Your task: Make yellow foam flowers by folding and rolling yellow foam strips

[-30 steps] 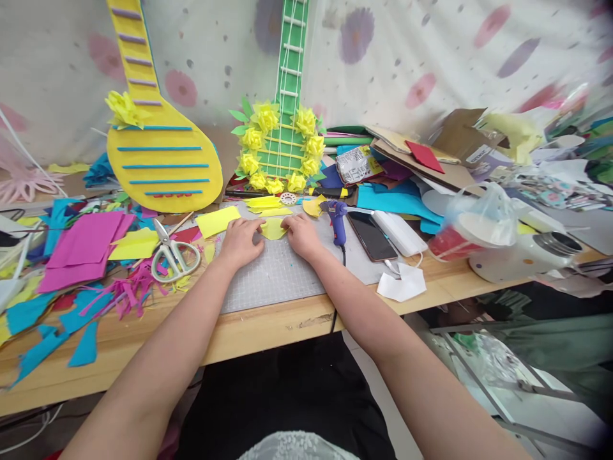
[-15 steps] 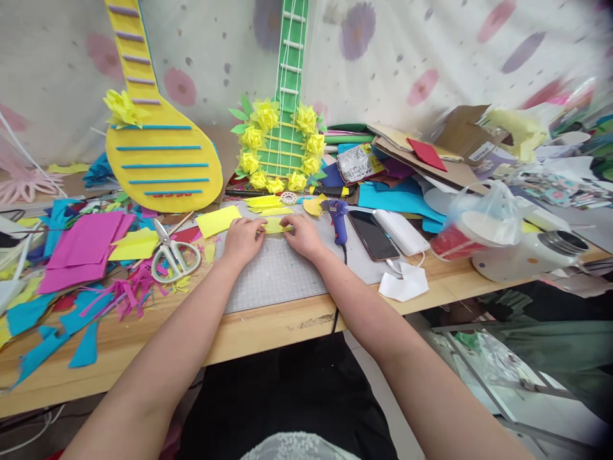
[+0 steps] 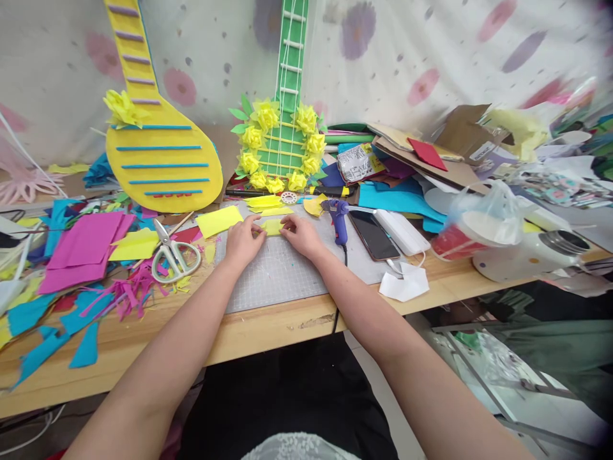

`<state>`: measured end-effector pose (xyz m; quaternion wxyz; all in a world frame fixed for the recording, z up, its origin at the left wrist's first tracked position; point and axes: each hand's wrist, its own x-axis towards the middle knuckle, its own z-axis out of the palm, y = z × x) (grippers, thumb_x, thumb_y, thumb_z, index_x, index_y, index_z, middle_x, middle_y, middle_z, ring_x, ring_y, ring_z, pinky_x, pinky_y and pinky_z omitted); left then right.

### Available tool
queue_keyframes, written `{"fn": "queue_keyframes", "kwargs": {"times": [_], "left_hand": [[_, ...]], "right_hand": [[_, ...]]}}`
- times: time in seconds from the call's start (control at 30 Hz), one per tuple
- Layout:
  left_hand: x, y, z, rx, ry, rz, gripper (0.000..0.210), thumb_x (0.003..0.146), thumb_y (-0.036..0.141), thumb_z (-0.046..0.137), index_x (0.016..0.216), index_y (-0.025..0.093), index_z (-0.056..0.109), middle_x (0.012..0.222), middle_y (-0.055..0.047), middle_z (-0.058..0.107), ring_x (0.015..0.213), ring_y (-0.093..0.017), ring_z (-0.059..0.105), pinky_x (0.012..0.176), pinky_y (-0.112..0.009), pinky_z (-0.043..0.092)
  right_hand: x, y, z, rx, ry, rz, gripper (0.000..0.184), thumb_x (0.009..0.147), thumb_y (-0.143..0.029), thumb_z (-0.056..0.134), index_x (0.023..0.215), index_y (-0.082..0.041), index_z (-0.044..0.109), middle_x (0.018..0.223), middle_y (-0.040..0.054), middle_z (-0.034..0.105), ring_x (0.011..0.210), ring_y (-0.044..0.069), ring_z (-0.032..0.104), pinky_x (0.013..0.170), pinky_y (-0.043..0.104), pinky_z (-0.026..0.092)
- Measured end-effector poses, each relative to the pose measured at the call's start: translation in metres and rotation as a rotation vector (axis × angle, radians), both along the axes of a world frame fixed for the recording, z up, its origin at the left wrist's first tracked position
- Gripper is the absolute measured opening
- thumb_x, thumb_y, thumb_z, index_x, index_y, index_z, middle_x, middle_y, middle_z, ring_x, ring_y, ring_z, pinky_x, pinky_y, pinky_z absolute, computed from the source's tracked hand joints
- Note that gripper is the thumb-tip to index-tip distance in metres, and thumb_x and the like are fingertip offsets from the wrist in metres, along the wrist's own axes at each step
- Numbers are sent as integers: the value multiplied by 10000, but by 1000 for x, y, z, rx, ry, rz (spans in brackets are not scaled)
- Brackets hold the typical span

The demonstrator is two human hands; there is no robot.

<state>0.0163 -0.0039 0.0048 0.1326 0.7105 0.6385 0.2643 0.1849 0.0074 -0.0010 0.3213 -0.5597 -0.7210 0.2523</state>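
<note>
A small strip of yellow crepe paper spans the gap between my hands, over the grey cutting mat. My left hand has its fingertips closed on the strip's left end. At the right end, my right hand pinches the same paper between thumb and fingers. Just beyond lie more yellow paper pieces and a white disc with holes. A larger yellow sheet rests left of my left hand. To the right of my right hand is a purple glue gun.
Scissors lie left among magenta sheets and blue scraps. A yellow paper instrument and a green one with yellow flowers stand behind. Rightward are a phone, a white power bank, a bagged cup and a bottle.
My left hand has shifted slightly, its fingers lifting and curling more at the paper's left end. My right hand has moved only a little; the things around stay put.
</note>
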Motion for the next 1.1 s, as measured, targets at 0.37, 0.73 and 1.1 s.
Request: {"fn": "queue_keyframes", "kwargs": {"times": [0.37, 0.73, 1.1], "left_hand": [[5, 0, -1, -12, -7, 87, 375, 768, 256, 561, 1140, 218, 536, 879, -15, 704, 952, -224, 606, 882, -375, 391], [-1, -5, -1, 10, 5, -1, 427, 712, 230, 624, 1132, 230, 545, 944, 2, 714, 951, -217, 609, 919, -372, 385], [-5, -8, 2, 26, 75, -45, 380, 721, 224, 612, 1099, 229, 581, 945, 8, 725, 979, -235, 587, 921, -385, 375]], "right_hand": [[-8, -2, -1, -53, -9, -80, 317, 744, -166, 576, 1056, -185, 522, 810, 12, 645, 809, 164, 584, 750, 301, 432], [-3, -2, -2, 24, 8, -1, 255, 751, -133, 549, 997, -201, 536, 828, 2, 655, 796, 152, 557, 748, 295, 423], [0, -4, 0, 96, -119, 113, 255, 753, -83, 541, 980, -190, 590, 865, 8, 700, 882, 164, 562, 810, 299, 417]]}}
